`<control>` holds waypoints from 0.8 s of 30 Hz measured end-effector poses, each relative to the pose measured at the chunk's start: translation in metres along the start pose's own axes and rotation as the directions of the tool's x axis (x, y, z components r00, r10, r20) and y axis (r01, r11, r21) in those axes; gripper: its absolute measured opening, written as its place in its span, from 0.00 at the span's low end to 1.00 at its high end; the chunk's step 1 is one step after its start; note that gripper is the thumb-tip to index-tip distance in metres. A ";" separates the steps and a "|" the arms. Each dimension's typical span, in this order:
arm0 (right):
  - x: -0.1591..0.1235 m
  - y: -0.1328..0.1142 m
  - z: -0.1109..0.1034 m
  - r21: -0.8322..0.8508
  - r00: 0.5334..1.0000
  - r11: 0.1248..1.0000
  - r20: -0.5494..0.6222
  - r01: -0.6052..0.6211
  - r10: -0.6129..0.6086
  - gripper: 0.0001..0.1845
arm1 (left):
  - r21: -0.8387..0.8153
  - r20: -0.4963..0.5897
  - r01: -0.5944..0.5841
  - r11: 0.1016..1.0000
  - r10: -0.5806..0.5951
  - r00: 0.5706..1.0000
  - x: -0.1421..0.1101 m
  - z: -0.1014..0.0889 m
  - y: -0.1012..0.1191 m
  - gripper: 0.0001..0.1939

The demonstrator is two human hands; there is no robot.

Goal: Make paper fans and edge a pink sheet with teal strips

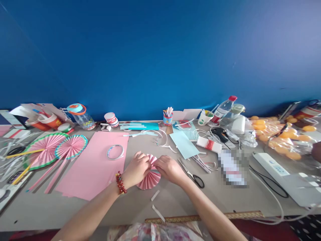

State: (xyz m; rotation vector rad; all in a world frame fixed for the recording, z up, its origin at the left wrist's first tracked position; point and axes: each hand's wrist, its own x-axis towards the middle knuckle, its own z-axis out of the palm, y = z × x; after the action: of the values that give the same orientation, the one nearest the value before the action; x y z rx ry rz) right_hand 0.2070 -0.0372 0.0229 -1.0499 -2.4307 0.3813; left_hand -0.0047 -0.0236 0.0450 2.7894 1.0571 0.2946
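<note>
A pleated pink paper fan [149, 180], spread nearly into a round, lies on the grey table in front of me. My left hand [138, 167] grips its upper left side with bent fingers; a beaded red bracelet [120, 182] is on that wrist. From the right, my right hand [170, 168] pinches the fan's upper right folds. Both hands cover parts of the pleats, so the fan's middle is partly hidden. Scissors [192, 174] rest just right of my right hand. Two white paper strips [157, 213] lie below the fan.
Pink paper sheets [92, 160] with a tape roll [115, 152] on top lie left. Farther left are two finished fans [71, 147]. Light blue paper [184, 145], a plastic bottle [224, 109], a power strip [271, 164] and bagged orange balls [288, 134] stand right. A blue wall rises behind.
</note>
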 end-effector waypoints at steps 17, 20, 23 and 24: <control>-0.007 -0.020 0.015 -0.269 0.967 0.942 0.102 -0.201 0.235 0.05 | -0.084 0.029 0.008 0.996 -0.006 1.000 -0.004 0.010 -0.004 0.05; -0.007 -0.015 0.021 -0.262 0.975 0.946 0.058 -0.192 0.214 0.05 | -0.055 0.046 -0.001 0.998 0.004 0.999 -0.001 0.010 -0.003 0.06; -0.008 -0.011 0.024 -0.242 0.981 0.954 0.034 -0.180 0.193 0.06 | -0.039 0.064 0.018 0.999 -0.016 0.998 0.002 0.010 -0.001 0.05; -0.009 -0.010 0.024 -0.236 0.981 0.955 0.028 -0.179 0.191 0.06 | -0.032 0.068 0.032 0.999 -0.030 0.997 0.003 0.010 0.000 0.04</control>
State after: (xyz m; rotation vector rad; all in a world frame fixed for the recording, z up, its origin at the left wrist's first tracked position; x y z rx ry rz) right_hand 0.1933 -0.0521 0.0038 -1.3912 -2.4730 0.1870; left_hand -0.0005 -0.0219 0.0354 2.7306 1.0692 0.2113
